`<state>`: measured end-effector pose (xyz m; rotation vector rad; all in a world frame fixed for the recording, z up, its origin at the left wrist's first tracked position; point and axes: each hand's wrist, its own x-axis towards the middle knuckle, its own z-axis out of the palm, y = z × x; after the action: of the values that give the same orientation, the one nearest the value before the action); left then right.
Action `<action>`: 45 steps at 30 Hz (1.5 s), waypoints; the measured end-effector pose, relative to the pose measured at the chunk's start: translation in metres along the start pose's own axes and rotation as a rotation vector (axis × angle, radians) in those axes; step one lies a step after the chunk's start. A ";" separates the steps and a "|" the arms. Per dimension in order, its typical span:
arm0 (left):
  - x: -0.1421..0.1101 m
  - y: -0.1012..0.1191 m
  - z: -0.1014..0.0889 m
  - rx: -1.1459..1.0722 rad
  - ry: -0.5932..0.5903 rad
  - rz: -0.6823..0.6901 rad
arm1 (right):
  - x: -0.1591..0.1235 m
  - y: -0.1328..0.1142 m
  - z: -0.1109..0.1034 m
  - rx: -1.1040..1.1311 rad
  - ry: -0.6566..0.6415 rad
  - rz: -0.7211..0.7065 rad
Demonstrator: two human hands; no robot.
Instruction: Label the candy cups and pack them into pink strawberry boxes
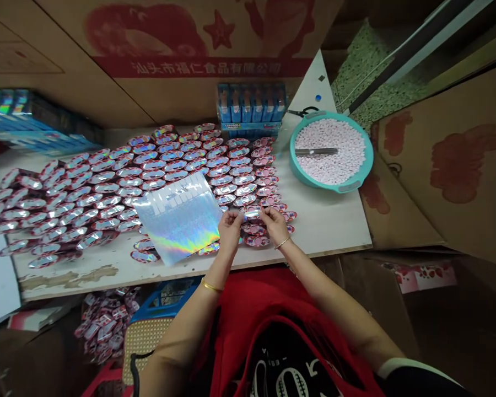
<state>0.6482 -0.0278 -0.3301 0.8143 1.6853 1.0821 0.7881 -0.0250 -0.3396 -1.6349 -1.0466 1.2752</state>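
My left hand (230,227) and my right hand (275,225) come together near the table's front edge, fingers pinched. Between them they hold a small shiny silver sticker (253,213) by its two ends, over one of the oval packs. Whether it touches the pack below, I cannot tell. Left of my hands, a holographic sticker sheet (181,215) lies across the packs. Many red-edged oval packs with silver tops (152,165) stand in close rows. Along the right side, packs with pinkish tops (268,191) lack the silver covering.
A turquoise basin (357,184) of small pale candies (330,162) stands at right, a dark bar lying in it. Black scissors (306,112) lie behind it. A blue display box (252,110) stands against large cartons (161,94). Below left are a blue stool (157,309) and heaped packs (107,325).
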 end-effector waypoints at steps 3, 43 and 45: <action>0.010 -0.007 0.005 0.149 0.062 0.058 | 0.012 0.001 -0.003 -0.222 0.047 -0.070; 0.162 0.007 -0.317 1.065 -0.048 0.472 | 0.059 -0.092 0.327 -0.904 -0.629 -0.636; 0.164 0.007 -0.320 1.096 -0.081 0.536 | 0.061 -0.093 0.332 -0.916 -0.633 -0.627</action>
<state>0.2922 0.0235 -0.3277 2.0465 2.0029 0.3302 0.4593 0.0962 -0.3314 -1.2604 -2.5711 0.9086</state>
